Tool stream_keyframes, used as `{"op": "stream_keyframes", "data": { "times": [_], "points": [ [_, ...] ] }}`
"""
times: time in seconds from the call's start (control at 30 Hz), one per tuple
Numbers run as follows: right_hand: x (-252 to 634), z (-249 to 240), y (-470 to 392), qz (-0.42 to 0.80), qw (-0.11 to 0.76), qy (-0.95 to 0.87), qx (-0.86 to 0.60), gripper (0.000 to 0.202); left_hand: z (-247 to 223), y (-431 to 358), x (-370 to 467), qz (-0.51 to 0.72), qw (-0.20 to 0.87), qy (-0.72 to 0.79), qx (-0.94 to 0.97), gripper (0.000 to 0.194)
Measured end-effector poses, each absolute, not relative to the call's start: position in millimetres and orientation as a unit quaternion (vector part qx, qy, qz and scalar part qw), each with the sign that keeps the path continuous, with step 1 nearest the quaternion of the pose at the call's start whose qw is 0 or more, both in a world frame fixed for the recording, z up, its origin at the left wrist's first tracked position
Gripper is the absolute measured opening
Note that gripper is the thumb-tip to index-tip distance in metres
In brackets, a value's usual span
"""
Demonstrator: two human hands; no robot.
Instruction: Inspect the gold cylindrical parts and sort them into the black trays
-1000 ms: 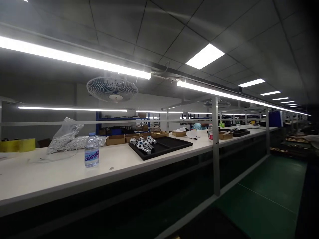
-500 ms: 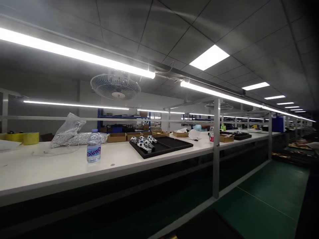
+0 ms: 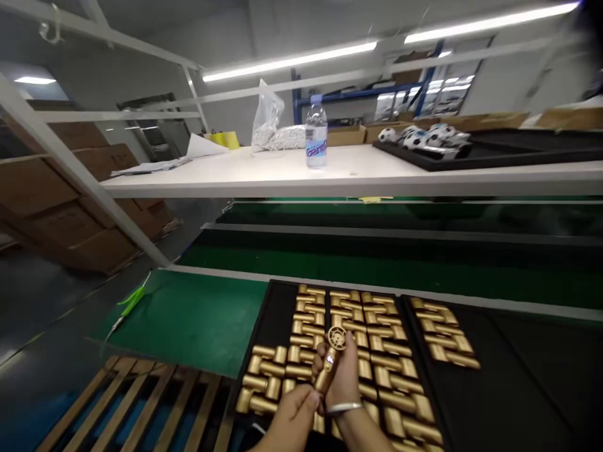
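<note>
A gold handheld device (image 3: 327, 369) with a round grilled head and a small lit display is held upright at a tilt between both hands. My left hand (image 3: 296, 411) pinches its lower end. Around its upper part, just under the round head, my right hand (image 3: 343, 371) is wrapped; a silver band circles that wrist. Beneath the hands lies a black tray (image 3: 277, 307) with rows of similar gold pieces (image 3: 389, 348). To its right, a second black tray (image 3: 509, 376) carries several gold pieces at its left end.
A raised white shelf (image 3: 264, 172) crosses the view, bearing a water bottle (image 3: 316, 135), a plastic bag of small pieces (image 3: 268, 122) and a black tray of football-patterned items (image 3: 438, 137). Slatted wood (image 3: 155, 402) stands lower left; cardboard boxes (image 3: 61, 220) are at far left.
The view has swung down and left from the shelf and ceiling. Both hands, the gold device in them and the trays of gold pieces now show; no hands were clearly visible before.
</note>
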State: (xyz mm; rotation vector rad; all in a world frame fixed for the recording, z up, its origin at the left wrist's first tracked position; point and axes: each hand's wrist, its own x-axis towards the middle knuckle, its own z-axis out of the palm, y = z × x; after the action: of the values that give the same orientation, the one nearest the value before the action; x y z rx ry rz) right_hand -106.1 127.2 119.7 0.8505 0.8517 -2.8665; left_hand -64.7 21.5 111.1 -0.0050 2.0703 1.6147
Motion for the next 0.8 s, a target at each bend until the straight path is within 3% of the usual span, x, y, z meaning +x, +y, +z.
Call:
{"op": "stream_keyframes", "data": {
  "times": [0.27, 0.6, 0.8],
  "points": [
    [-109.2, 130.3, 134.4, -0.933, 0.012, 0.233, 0.272, 0.051, 110.1, 17.3, -63.0, 0.645, 0.252, 0.720, 0.049, 0.055],
    [-110.4, 118.7, 139.6, -0.908, 0.042, 0.264, 0.324, 0.055, 94.9, 17.7, -68.0, 0.618, 0.275, 0.732, 0.079, 0.054],
    [-113.6, 106.1, 138.6, -0.906, 0.014, 0.265, 0.330, 0.055, 89.2, 28.0, -70.0, 0.597, 0.272, 0.751, 0.076, 0.054]
  ]
}}
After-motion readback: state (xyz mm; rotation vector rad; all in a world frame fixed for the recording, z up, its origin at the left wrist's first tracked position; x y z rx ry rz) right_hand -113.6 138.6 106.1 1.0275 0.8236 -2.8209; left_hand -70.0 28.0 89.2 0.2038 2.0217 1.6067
